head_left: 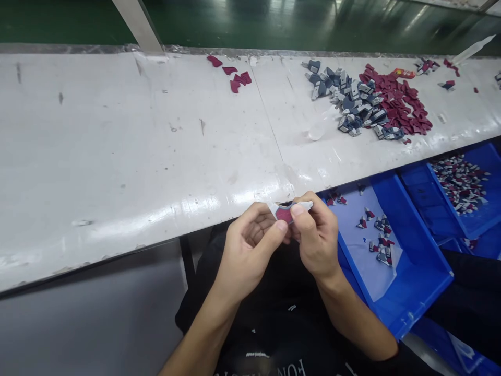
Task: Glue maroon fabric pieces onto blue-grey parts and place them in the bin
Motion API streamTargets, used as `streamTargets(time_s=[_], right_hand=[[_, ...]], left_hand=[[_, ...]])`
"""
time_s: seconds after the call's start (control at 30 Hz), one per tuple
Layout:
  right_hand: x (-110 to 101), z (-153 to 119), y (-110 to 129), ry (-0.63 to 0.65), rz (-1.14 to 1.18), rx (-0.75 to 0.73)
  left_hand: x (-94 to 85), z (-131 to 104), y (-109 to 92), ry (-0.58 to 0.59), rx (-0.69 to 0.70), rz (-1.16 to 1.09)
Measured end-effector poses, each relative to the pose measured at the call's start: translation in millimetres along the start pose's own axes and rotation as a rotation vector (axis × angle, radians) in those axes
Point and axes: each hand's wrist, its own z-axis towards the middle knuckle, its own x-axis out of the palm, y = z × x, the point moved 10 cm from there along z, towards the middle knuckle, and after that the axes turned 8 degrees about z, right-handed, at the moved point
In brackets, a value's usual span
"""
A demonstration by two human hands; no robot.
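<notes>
A small part with a dark red insert and a grey-white body (284,214) is held between both hands just off the table's front edge. My left hand (250,245) pinches its left end, thumb on the red face. At the right end, my right hand (318,235) grips it between thumb and fingers, with the pale tip sticking out. On the table (136,146) lie a heap of grey and white parts (354,99) and, against it, a heap of dark red pieces (403,104). Several loose red pieces (235,86) lie farther left.
Below the table at the right, a blue bin (418,261) holds several assembled parts on a white sheet. Another blue bin (450,201) beyond it contains many more. A clear plastic item (315,133) lies before the grey heap; a pale stick (473,50) is at the back right.
</notes>
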Motion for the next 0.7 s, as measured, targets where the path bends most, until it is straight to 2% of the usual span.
streamTargets(time_s=[0.27, 0.37, 0.47, 0.57, 0.7], right_hand=[[0.6, -2.0, -5.0, 0.033, -0.037, 0.027], [-0.8, -0.4, -8.3, 0.020, 0.013, 0.065], [-2.2, 0.9, -9.4, -0.010, 0.057, 0.097], [-1.2, -1.0, -11.9, -0.022, 0.090, 0.127], [4.7, -6.4, -18.1, 0.016, 0.177, 0.176]], left_hand=[[-8.2, -3.5, 7.6, -0.051, -0.037, 0.022], [-4.1, -1.7, 8.0, 0.005, -0.067, 0.021], [3.8, 0.1, 8.3, 0.093, -0.110, -0.081], [6.6, 1.3, 7.9, 0.115, -0.126, -0.159], [8.8, 1.5, 9.6, 0.131, -0.132, -0.133]])
